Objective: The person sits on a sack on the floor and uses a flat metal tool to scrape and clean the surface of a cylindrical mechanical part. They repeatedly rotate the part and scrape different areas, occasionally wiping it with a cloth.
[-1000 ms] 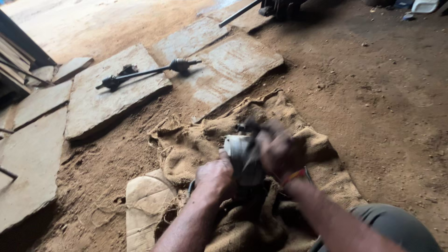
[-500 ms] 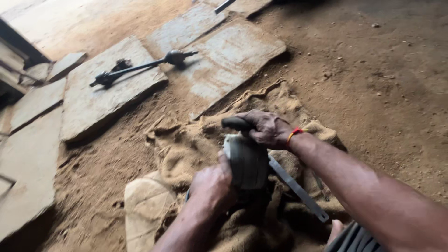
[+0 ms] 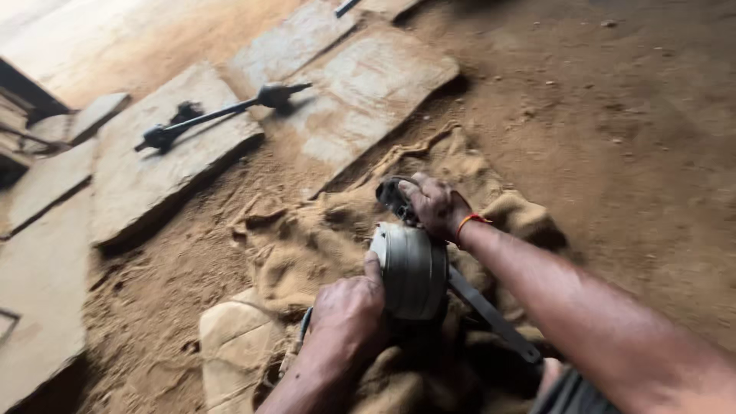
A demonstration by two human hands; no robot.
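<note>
I see the grey metal cylinder [image 3: 414, 270] standing on the burlap sacking [image 3: 307, 245] spread over the dirt floor [image 3: 613, 115], low in the middle of the view. My left hand [image 3: 349, 310] presses against its near left side, thumb up along the rim and the fingers curled around the lower part. My right hand [image 3: 437, 207], with a red band [image 3: 469, 220] at the wrist, is closed over a dark curved part [image 3: 389, 195] at the cylinder's far top edge; the blur there keeps me from telling just what that part is. A flat metal bar [image 3: 491, 314] runs from under the cylinder toward the lower right, beneath my right forearm. Well apart, up left, a long dark shaft [image 3: 218, 115] with knobbed ends lies across flat stone slabs [image 3: 153, 176].
</note>
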